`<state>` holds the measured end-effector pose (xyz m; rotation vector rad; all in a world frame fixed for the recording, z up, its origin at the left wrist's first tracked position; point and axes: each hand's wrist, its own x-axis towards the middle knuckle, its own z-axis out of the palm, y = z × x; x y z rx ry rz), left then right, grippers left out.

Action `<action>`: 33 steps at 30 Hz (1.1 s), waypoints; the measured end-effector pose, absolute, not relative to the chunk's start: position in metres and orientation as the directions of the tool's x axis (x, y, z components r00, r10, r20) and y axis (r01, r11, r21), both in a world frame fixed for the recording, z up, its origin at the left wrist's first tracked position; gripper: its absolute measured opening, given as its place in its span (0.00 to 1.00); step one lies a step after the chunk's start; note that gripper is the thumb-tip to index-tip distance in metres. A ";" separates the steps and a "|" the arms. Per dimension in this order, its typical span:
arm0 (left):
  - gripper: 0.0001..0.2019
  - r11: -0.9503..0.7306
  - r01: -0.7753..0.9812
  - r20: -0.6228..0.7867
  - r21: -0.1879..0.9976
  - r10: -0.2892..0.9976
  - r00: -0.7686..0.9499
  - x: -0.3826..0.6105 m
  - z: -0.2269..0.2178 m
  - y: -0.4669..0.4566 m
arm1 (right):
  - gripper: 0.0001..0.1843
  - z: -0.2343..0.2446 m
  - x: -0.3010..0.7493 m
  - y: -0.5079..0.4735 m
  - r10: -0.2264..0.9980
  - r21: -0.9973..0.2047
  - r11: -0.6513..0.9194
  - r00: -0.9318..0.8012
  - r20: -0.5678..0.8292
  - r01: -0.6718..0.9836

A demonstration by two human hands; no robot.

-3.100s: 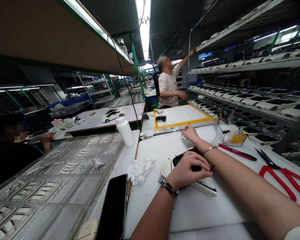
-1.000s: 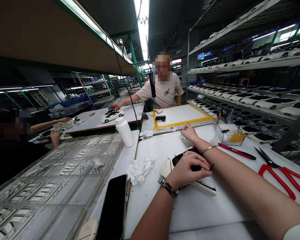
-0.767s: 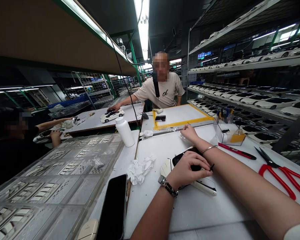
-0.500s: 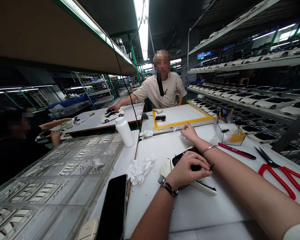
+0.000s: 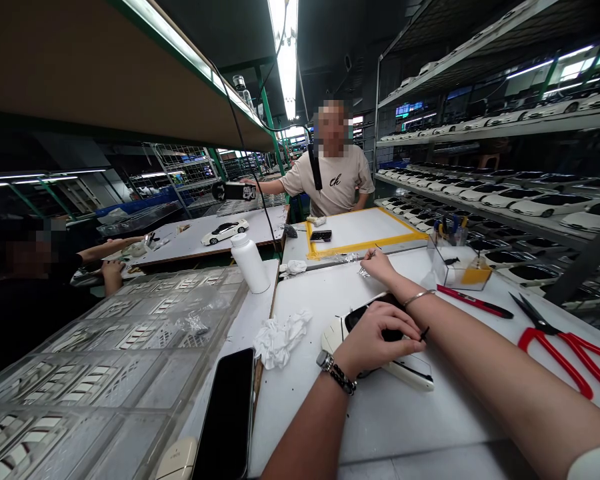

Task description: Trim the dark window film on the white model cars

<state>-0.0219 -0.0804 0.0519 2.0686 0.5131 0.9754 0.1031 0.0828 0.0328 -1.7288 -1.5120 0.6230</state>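
Left hand (image 5: pixel 375 343): fingers clamped over white model car shell (image 5: pixel 410 372), its long axis slanting under the palm | Right hand (image 5: pixel 380 267): fingertips pinched together on slender pick (image 5: pixel 375 253), just beyond the shell, pointing away from it

A model car body (image 5: pixel 410 372) lies on the work table (image 5: pixel 300 427), under the left hand (image 5: pixel 375 340), with the right hand (image 5: pixel 377 265) just beyond it. On the table to their right stand a clear box of tools (image 5: pixel 457 270), a marker (image 5: pixel 473 301) and scissors (image 5: pixel 563 350). To the left, a phone (image 5: pixel 225 413) lies between the table and a plastic tray (image 5: pixel 105 347). Farther ahead stand a bottle (image 5: pixel 250 263) and a taped board (image 5: pixel 365 230). Shelves (image 5: pixel 480 129) run along the right.
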 end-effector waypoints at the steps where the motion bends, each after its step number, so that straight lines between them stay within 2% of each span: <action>1: 0.03 -0.618 0.028 0.469 0.786 0.625 0.624 -0.022 0.052 -0.080 | 0.13 0.033 0.103 0.083 0.977 -0.788 -0.031 0.185 0.105 0.615; 22: 0.05 -0.609 0.038 0.460 0.792 0.637 0.619 -0.021 0.051 -0.080 | 0.11 0.036 0.104 0.077 0.969 -0.815 -0.017 0.209 0.129 0.579; 28: 0.05 -0.615 0.001 0.490 0.789 0.629 0.604 -0.022 0.053 -0.081 | 0.08 0.044 0.102 0.076 0.950 -0.889 0.015 0.270 0.155 0.457; 33: 0.05 -0.578 0.052 0.470 0.814 0.710 0.524 -0.023 0.056 -0.085 | 0.11 0.074 0.099 0.059 0.954 -0.956 0.184 0.193 0.230 0.229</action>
